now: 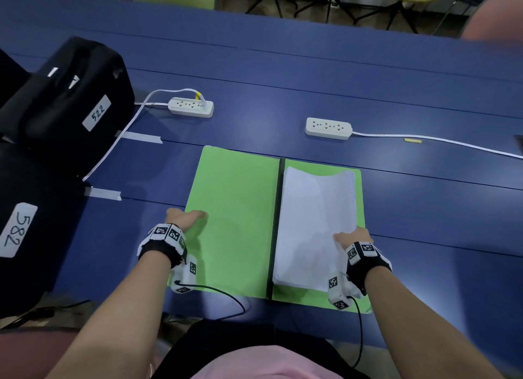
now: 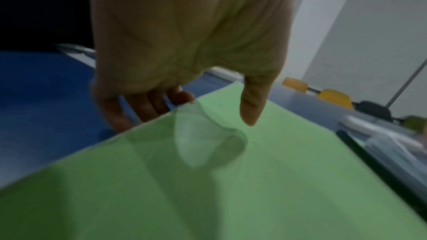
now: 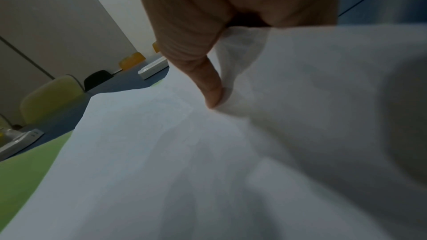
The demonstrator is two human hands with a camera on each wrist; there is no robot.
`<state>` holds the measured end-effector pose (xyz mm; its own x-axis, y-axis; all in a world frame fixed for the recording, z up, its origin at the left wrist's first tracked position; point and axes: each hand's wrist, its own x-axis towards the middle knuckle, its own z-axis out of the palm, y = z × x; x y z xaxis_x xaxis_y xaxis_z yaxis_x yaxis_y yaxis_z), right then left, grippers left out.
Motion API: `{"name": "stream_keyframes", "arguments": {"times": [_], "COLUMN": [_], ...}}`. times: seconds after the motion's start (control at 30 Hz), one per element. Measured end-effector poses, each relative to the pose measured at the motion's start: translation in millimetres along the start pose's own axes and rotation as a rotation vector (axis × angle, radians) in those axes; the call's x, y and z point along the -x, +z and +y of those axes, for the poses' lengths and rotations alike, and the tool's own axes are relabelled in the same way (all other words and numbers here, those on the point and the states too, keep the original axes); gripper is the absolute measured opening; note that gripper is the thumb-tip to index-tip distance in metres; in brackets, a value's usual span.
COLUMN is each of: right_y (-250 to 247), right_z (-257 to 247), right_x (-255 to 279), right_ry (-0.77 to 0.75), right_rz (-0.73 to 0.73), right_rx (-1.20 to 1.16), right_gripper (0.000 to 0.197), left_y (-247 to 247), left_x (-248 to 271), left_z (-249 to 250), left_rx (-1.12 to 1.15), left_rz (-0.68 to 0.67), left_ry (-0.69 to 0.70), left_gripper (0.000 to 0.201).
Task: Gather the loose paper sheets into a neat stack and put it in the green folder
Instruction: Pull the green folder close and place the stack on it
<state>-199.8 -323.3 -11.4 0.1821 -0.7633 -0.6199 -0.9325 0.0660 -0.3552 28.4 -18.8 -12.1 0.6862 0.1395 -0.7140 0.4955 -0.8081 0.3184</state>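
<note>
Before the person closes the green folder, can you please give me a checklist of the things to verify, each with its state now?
1. Green paper folder lies open and flat: ok.
2. White paper stack on the right half, beside the black spine: ok.
3. Stack within the folder's edges: ok.
4. Sheets flat: not ok, right hand lifts the right edge.
5. Left hand grips the left cover's edge: ok.
6. All sheets squared: cannot tell.

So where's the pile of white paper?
The white paper stack lies on the open green folder's right half, beside its black spine, gripped by the right hand.
</note>
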Motion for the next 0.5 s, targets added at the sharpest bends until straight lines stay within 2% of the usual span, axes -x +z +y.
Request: {"name": "stream_keyframes", "arguments": {"times": [0.07,0.2,0.27,0.33,0.43,0.5], "right_y": [-5,-9,-8,-9,-12,-13], "right_z": [0,7,9,8,5,-4], "right_x": [1,1,-1,-1,1,6], "right_ry": [-0.003,0.005,-0.005,0.000,-0.018,-0.119], "right_rz": [-0.024,-0.037,-0.032,-0.020,0.084,0.206], "right_rx": [0.005,-0.008,-0.004,-0.013,0.084,0.151], "right_gripper": [0.012,0.026,0.033,0.052,0.083,0.087], "left_y": [-12,-35,-46,-54,-61,-62], "left_x": [6,37,64,94,137,160], "left_z": [0,5,11,20,33,41], "left_rx": [0.096,0.121,0.101,0.116,0.107,0.079], "left_rz": [0.005,0.059,-0.029,-0.132,-0.236,-0.301], "left_ry": [0.055,0.271,0.375,0.483,0.601,0.655], "left_gripper": [0.083,0.057,0.038,0.024,0.022,0.025]}}
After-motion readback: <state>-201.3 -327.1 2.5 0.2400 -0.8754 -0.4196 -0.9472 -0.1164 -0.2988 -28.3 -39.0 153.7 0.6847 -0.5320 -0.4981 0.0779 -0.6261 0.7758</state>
